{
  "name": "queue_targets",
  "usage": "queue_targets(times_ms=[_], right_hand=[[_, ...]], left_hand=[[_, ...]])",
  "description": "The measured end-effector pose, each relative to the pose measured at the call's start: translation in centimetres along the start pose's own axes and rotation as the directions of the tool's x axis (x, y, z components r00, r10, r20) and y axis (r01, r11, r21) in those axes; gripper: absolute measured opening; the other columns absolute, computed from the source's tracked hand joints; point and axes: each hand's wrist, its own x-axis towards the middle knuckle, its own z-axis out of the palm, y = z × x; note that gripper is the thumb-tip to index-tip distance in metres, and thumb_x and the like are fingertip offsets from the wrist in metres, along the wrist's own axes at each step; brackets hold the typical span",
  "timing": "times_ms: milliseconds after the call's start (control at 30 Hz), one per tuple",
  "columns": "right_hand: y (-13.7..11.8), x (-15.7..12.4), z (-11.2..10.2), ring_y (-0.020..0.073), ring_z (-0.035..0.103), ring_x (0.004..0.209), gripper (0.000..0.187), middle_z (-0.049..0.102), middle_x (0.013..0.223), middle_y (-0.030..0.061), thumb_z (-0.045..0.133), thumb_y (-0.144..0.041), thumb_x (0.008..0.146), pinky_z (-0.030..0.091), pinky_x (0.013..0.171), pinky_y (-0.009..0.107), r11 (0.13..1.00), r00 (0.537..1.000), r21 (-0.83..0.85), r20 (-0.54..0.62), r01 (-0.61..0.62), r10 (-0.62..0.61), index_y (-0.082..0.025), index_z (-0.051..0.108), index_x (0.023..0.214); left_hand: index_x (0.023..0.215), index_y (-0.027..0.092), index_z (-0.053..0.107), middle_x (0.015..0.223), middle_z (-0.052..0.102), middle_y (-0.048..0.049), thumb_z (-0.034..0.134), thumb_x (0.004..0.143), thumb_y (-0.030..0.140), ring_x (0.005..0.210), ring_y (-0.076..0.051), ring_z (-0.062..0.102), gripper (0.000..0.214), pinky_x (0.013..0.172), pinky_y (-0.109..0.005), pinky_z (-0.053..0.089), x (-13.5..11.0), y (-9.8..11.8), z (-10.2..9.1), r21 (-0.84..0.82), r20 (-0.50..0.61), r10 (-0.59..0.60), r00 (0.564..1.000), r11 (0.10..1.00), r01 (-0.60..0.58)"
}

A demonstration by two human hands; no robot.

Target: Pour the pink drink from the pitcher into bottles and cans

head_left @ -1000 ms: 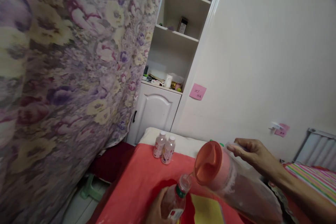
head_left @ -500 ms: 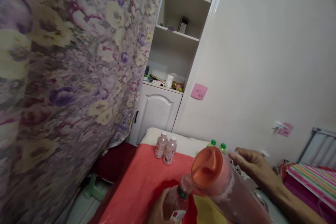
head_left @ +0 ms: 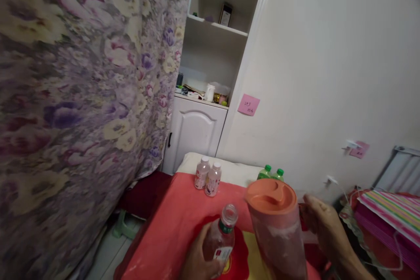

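My left hand is wrapped round a clear, uncapped bottle with a green neck ring and a white label, low in the view. The bottle leans slightly right over a red scalloped plate. To its right, my right hand is closed on the handle side of a pitcher, near upright, with an orange lid and pinkish, frothy contents. The pitcher's spout is apart from the bottle's mouth. The lower ends of both vessels are hidden or cut off by the frame.
Two pink-labelled bottles stand on the red-covered table. Two green-capped bottles stand behind the pitcher. A floral curtain hangs at left; a white cabinet is behind. Striped fabric lies at right.
The pitcher has swung from a steep tilt over the bottle's mouth to nearly upright, and its spout has moved away to the right. My left hand still holds the bottle.
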Motion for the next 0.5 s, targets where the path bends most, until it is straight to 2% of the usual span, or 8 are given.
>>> queue_targets(times_ms=[133,267,400,500], right_hand=[[3.9,-1.2,-0.5,0.0118,0.033,0.046,0.057,0.035,0.050,-0.0068,0.064,-0.072,0.081,0.030,0.045,0.027,0.996,0.992,0.084,-0.119,-0.027,0.037,-0.025,0.042,0.058],[7.5,-1.8,-1.1,0.0126,0.034,0.047,0.053,0.037,0.051,-0.0066,0.066,-0.068,0.082,0.030,0.045,0.028,0.988,0.983,0.154,-0.180,-0.010,0.038,-0.025,0.044,0.060],[10.1,-2.3,-1.6,0.0126,0.037,0.046,0.052,0.041,0.052,-0.0056,0.071,-0.068,0.078,0.031,0.042,0.027,0.971,0.964,0.238,-0.252,-0.027,0.089,-0.025,0.048,0.061],[11.5,-3.0,-2.0,0.0162,0.047,0.048,0.049,0.051,0.055,-0.0021,0.072,-0.070,0.075,0.040,0.043,0.030,0.979,0.949,0.197,-0.294,-0.052,0.110,-0.026,0.053,0.065]], left_hand=[[0.131,0.022,0.057,0.132,0.073,-0.0103,0.069,0.048,0.014,0.119,-0.033,0.069,0.084,0.101,-0.037,0.055,0.1,-0.4,-0.2,-0.011,-0.012,0.017,1.000,1.000,-0.018],[0.133,0.021,0.054,0.137,0.070,-0.0143,0.072,0.047,0.018,0.127,-0.036,0.064,0.087,0.101,-0.038,0.055,0.2,-0.4,-0.1,-0.018,-0.019,-0.013,1.000,1.000,0.013],[0.136,0.019,0.051,0.138,0.068,-0.0173,0.082,0.046,0.029,0.126,-0.040,0.064,0.096,0.101,-0.041,0.056,0.6,-0.9,-0.4,-0.063,-0.018,-0.045,0.999,0.997,0.044],[0.137,0.020,0.051,0.142,0.067,-0.0160,0.083,0.048,0.029,0.130,-0.038,0.063,0.096,0.103,-0.039,0.055,1.0,-1.8,-1.0,-0.085,-0.035,-0.020,0.999,0.996,0.017]])
